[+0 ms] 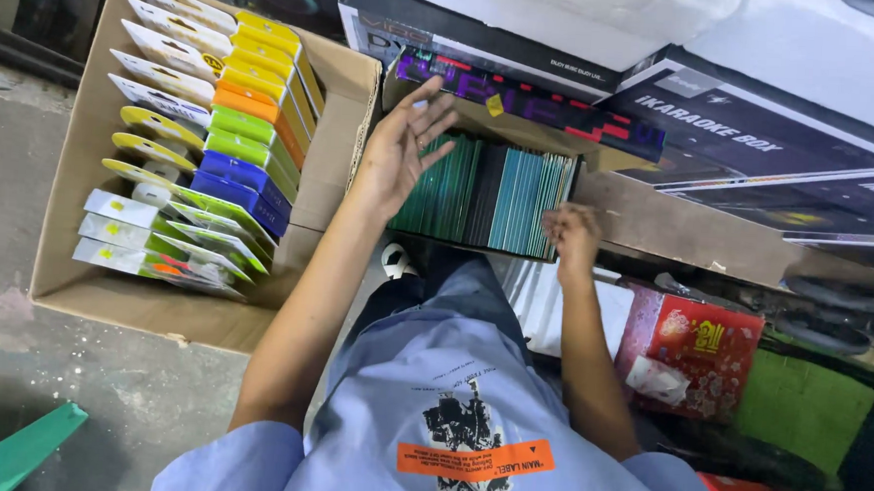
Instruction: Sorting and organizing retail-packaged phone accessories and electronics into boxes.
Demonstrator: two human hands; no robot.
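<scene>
- The left hand (399, 149) is in the upper middle of the frame, palm open and fingers spread apart, gripping nothing. It hovers over the left end of a row of slim cases (485, 193).
- Those slim cases stand on edge, packed tight in a row at the centre of the frame. Most are teal and green, with a few dark ones in between.
- The right hand (571, 238) is just right of centre, at the lower right corner of the row. It is blurred; the fingers look curled together, but I cannot tell whether they pinch a case.
- A large cardboard box (335, 185) fills the upper left. It holds carded packages (204, 134) in yellow, orange, green and blue, laid in overlapping rows.
- The box sits on a grey concrete floor (8, 253).
- Long dark printed cartons (742, 127) lie stacked along the upper right, just behind the row of cases.
- A red patterned box (690, 353) lies at the right, near the right forearm.
- A green plastic piece (7, 452) shows in the lower left corner.
- The person's light blue shirt (448, 415) fills the bottom centre.
</scene>
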